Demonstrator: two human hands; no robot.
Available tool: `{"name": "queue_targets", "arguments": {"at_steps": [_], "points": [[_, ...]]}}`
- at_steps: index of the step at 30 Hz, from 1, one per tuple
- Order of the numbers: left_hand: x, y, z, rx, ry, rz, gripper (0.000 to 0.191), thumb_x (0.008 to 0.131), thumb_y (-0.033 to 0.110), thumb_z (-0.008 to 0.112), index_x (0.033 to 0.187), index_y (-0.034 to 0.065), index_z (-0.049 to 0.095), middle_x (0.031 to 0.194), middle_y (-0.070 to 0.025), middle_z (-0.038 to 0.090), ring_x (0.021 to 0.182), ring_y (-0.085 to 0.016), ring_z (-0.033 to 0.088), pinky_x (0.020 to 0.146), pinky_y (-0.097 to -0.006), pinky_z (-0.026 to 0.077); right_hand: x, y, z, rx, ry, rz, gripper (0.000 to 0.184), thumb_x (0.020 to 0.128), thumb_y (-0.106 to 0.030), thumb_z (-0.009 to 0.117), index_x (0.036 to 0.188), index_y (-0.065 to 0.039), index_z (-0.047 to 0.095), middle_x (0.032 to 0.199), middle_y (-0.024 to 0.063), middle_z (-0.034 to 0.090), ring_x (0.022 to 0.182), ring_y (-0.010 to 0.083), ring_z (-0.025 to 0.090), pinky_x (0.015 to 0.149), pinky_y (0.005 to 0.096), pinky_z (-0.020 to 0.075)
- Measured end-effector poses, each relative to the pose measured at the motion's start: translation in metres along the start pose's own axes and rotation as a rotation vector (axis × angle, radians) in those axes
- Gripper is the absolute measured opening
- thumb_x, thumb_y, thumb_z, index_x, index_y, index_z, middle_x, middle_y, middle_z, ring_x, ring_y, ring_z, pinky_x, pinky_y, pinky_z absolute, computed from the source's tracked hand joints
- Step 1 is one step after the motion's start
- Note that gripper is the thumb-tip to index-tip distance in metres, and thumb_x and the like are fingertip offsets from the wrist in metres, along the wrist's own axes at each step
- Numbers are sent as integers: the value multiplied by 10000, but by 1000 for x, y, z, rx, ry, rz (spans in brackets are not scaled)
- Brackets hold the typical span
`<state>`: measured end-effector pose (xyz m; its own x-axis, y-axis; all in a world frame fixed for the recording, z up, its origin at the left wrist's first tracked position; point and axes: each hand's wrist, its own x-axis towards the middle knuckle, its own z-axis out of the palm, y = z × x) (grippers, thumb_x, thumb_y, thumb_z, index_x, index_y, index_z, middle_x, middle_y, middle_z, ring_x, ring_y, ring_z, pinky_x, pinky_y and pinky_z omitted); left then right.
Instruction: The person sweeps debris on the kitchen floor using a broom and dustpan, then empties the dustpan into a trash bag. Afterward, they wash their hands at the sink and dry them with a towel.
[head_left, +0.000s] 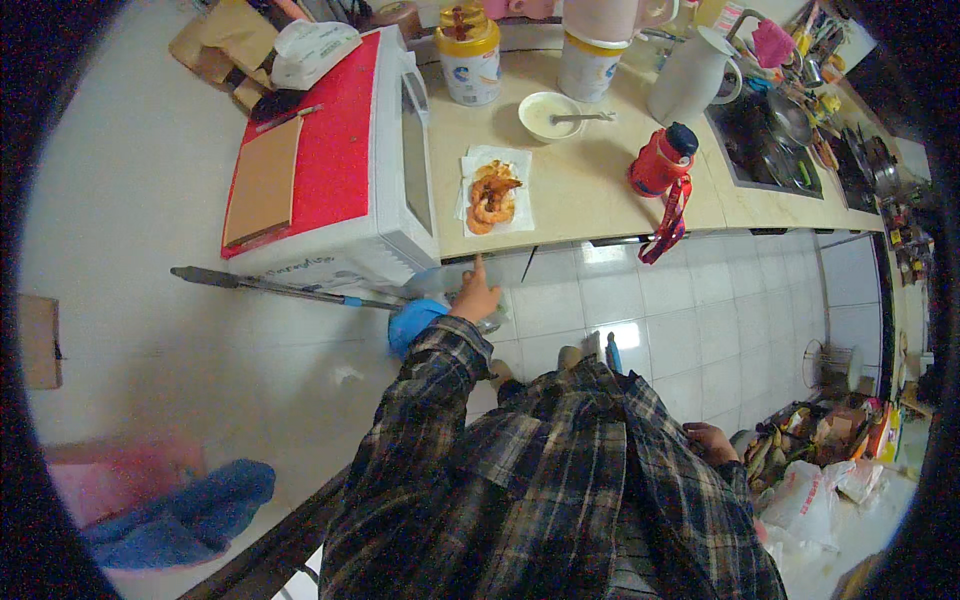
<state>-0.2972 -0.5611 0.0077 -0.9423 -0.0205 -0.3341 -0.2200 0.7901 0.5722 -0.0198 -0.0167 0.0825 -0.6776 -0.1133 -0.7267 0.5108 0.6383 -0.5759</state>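
Observation:
My left hand (478, 296) is held out below the counter's front edge, index finger extended and thumb apart, with nothing seen in it. Just beyond the fingertip, cooked shrimp (493, 199) lie heaped on white paper towels (523, 169). Farther back stands a white bowl (534, 133) of pale liquid with a spoon (581, 118) resting in it. My right hand (712, 441) hangs low beside my plaid shirt; its fingers are partly hidden. A red bottle (654, 166) with a dark cap stands to the right on the counter, its patterned strap (673, 217) hanging over the edge.
A white microwave oven (405, 187) with a red cover stands left on the counter (585, 172). Two canisters (469, 67), a white jug (686, 79) and a cooktop (757, 161) line the back and right. Below are a long-handled tool (300, 291) and plastic bags (810, 495).

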Motion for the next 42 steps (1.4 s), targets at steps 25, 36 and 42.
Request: {"name": "queue_targets", "arguments": {"at_steps": [25, 36, 42], "points": [[-114, 85, 15, -263, -287, 619, 570, 700, 134, 686, 1225, 92, 469, 1185, -157, 405, 1015, -354, 512, 850, -389, 445, 97, -414, 18, -831, -851, -277, 259, 787, -214, 522, 959, -87, 666, 578, 36, 543, 472, 132, 463, 442, 311, 369], [-155, 33, -34, -298, 59, 147, 202, 785, 158, 616, 910, 12, 557, 894, -203, 575, 838, -381, 554, 704, -425, 435, 93, -460, 46, 133, -472, -332, 289, 907, -232, 469, 1063, -3, 547, 595, -18, 433, 443, 56, 390, 391, 205, 311], [-192, 8, -113, -365, 358, -16, 229, 780, 175, 622, 915, 5, 547, 881, -197, 582, 844, -380, 551, 717, -416, 440, 97, -395, -4, 177, -225, -259, 284, 891, -273, 514, 1028, -30, 567, 625, -22, 448, 462, 68, 383, 396, 214, 289]]}}
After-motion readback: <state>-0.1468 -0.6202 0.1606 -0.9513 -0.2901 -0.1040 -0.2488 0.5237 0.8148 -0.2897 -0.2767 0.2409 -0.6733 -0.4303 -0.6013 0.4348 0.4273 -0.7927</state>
